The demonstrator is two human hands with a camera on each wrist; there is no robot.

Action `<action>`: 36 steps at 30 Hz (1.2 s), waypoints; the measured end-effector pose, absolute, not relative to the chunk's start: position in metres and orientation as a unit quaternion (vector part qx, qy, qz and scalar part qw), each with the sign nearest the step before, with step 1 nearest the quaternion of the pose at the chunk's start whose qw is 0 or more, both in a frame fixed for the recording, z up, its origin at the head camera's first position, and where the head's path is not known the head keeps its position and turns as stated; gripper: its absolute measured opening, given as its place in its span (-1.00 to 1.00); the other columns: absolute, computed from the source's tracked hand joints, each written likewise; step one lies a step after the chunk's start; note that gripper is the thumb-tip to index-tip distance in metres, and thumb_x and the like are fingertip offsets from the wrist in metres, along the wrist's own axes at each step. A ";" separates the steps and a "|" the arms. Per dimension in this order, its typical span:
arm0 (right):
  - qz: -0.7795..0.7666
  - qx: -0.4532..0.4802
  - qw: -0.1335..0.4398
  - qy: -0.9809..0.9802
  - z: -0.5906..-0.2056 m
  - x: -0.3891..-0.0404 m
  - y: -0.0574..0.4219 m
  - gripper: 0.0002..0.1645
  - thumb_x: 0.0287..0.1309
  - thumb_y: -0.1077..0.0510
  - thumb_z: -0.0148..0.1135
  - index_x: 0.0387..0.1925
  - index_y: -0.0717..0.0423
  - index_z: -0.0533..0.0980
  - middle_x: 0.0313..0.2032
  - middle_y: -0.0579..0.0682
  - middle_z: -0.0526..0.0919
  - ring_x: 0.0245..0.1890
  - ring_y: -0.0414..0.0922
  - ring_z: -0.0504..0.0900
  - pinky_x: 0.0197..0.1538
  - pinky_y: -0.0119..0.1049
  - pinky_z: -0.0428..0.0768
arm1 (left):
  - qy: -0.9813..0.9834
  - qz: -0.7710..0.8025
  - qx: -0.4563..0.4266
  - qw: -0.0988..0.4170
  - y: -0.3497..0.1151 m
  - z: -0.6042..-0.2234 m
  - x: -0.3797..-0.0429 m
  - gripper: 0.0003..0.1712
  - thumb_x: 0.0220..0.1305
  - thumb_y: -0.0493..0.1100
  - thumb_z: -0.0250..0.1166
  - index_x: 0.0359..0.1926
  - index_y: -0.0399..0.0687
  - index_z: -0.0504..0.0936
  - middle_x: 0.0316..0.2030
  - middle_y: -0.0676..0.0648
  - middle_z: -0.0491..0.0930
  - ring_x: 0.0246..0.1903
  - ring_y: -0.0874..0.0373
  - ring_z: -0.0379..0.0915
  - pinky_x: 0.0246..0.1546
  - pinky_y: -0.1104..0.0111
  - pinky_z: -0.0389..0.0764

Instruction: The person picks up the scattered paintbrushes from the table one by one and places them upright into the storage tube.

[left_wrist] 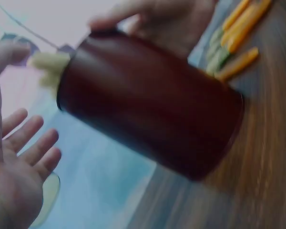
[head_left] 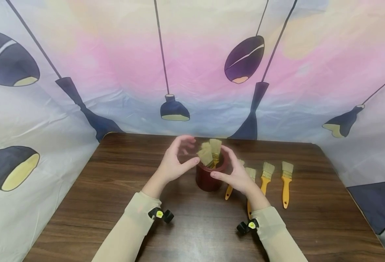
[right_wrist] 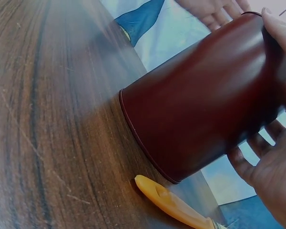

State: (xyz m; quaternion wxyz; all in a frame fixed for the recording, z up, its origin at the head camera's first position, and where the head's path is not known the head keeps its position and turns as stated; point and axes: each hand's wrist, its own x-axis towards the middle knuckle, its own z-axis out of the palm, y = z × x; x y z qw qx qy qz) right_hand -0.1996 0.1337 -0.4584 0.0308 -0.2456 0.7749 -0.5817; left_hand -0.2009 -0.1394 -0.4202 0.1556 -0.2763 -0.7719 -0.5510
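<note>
A dark red cylindrical pot (head_left: 209, 180) stands upright on the table, also seen in the left wrist view (left_wrist: 148, 105) and the right wrist view (right_wrist: 195, 105). Several paintbrushes (head_left: 216, 146) are inside it, bristles up, their handles hidden by the wall. My right hand (head_left: 239, 176) grips the pot from its right side, thumb near the rim and fingers round the far side. On the other side is my left hand (head_left: 173, 163), fingers spread and apart from the pot, its thumb close to the brush bristles.
Several yellow-handled paintbrushes (head_left: 286, 183) lie on the brown wooden table (head_left: 114, 211) to the right of the pot, some partly covered by my right hand and forearm. Behind the table's far edge hangs a cloth (head_left: 130, 72) printed with lamps.
</note>
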 end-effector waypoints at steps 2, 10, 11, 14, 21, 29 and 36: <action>-0.585 -0.246 0.031 0.772 -0.459 -0.200 0.133 0.20 0.24 0.09 0.64 0.71 -0.09 0.11 0.61 0.13 0.30 0.40 0.18 0.52 0.46 0.25 0.43 | -0.770 -0.551 -0.293 0.133 -0.144 -0.425 -0.204 -0.13 0.23 -0.15 0.58 0.47 -0.29 0.41 0.32 -0.31 0.56 0.24 -0.12 0.57 0.13 0.00 0.63; -0.639 -0.258 0.039 0.724 -0.460 -0.198 0.126 0.14 0.21 0.27 0.64 0.63 0.13 0.12 0.63 0.21 0.28 0.65 0.21 0.21 0.55 0.28 0.28 | -0.798 -0.521 -0.301 0.037 -0.151 -0.439 -0.209 0.17 0.16 0.00 0.68 0.67 -0.02 0.24 0.48 -0.11 0.46 0.37 -0.06 0.50 0.37 -0.10 0.52; -0.641 -0.261 0.038 0.721 -0.460 -0.197 0.125 0.12 0.20 0.30 0.64 0.61 0.15 0.15 0.61 0.21 0.31 0.63 0.21 0.24 0.54 0.24 0.31 | -0.803 -0.516 -0.296 0.030 -0.151 -0.440 -0.209 0.20 0.14 0.01 0.69 0.68 0.00 0.22 0.49 -0.09 0.46 0.37 -0.05 0.49 0.39 -0.11 0.50; -0.617 -0.276 0.017 0.737 -0.460 -0.198 0.123 0.10 0.20 0.22 0.66 0.63 0.10 0.24 0.58 0.16 0.33 0.60 0.14 0.30 0.52 -0.01 0.42 | -0.813 -0.508 -0.283 0.014 -0.150 -0.441 -0.208 0.27 0.08 0.04 0.73 0.70 0.08 0.20 0.49 -0.07 0.45 0.37 -0.05 0.48 0.42 -0.15 0.46; -0.578 -0.281 -0.001 0.766 -0.460 -0.199 0.123 0.09 0.18 -0.06 0.67 0.64 0.00 0.34 0.50 0.16 0.37 0.50 0.13 0.40 0.41 -0.09 0.55 | -0.806 -0.518 -0.285 0.004 -0.147 -0.443 -0.208 0.16 0.07 0.01 0.72 0.64 0.08 0.33 0.39 -0.02 0.55 0.30 0.01 0.53 0.34 -0.09 0.52; -0.593 -0.275 0.023 0.756 -0.451 -0.204 0.134 0.01 0.23 0.29 0.62 0.61 0.09 0.33 0.46 0.18 0.50 0.44 0.20 0.50 0.35 0.19 0.59 | -0.796 -0.534 -0.285 -0.009 -0.144 -0.443 -0.208 0.13 0.10 0.01 0.70 0.63 0.09 0.34 0.39 0.01 0.53 0.28 0.03 0.50 0.32 -0.08 0.52; -0.552 -0.205 0.008 0.808 -0.444 -0.206 0.175 -0.13 0.32 0.11 0.59 0.56 0.02 0.39 0.34 0.28 0.60 0.33 0.21 0.62 0.32 0.27 0.60 | -0.792 -0.537 -0.290 -0.004 -0.144 -0.447 -0.208 0.14 0.11 0.03 0.70 0.64 0.06 0.33 0.43 -0.01 0.49 0.31 0.00 0.46 0.33 -0.11 0.50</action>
